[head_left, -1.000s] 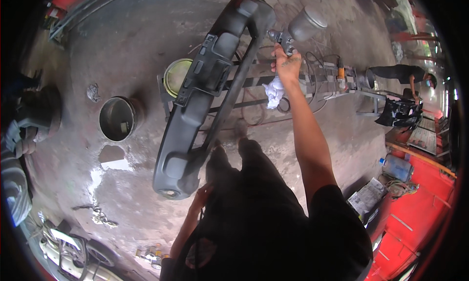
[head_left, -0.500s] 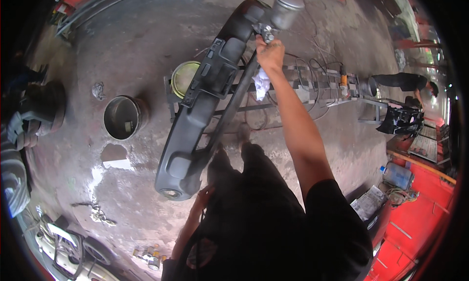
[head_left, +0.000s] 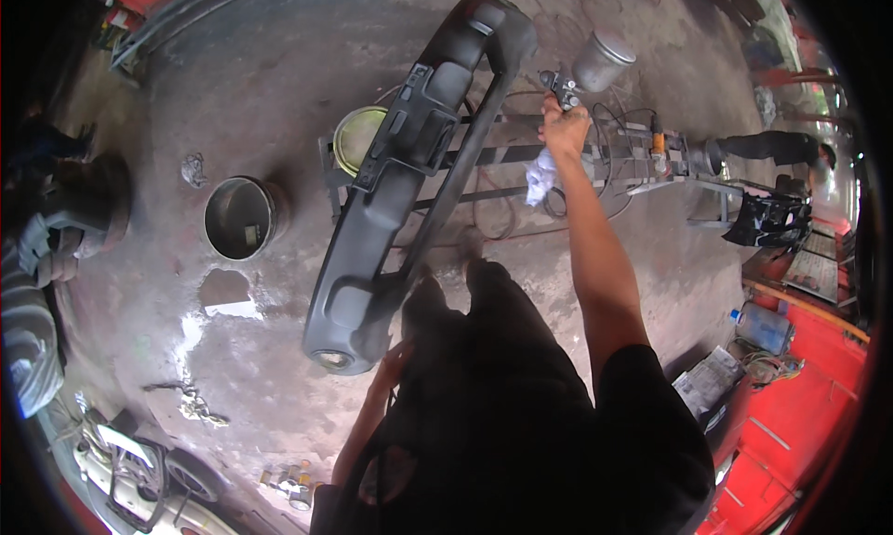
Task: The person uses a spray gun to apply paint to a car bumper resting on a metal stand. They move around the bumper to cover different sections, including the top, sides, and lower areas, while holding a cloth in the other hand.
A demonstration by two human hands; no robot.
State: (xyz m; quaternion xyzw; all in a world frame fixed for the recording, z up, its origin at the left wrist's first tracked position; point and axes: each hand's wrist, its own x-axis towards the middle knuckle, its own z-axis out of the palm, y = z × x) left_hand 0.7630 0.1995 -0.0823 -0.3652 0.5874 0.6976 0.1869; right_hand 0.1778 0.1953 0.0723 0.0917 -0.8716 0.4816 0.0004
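Note:
My right hand (head_left: 566, 131) is closed round a spray gun (head_left: 564, 87), held out to the right of the bumper's far end. The gun carries a grey metal cup (head_left: 605, 62). A crumpled white cloth or paper (head_left: 539, 179) hangs just below that hand. The long dark grey car bumper (head_left: 372, 209) lies slantwise across a metal stand (head_left: 521, 153). Beside its near end and against my dark trousers is my left hand (head_left: 396, 366), with its fingers mostly hidden.
Left of the bumper stands a dark bucket (head_left: 241, 220); a yellow-rimmed round lid or tub (head_left: 360, 137) sits partly behind it. Hoses (head_left: 507, 220) trail over the floor. Small cans (head_left: 296, 484) stand at the lower left. Another person (head_left: 777, 148) bends over at the far right.
My right hand and the spray gun have moved right and slightly nearer, away from the bumper's far end, which now shows more fully. My left hand stays by the near end.

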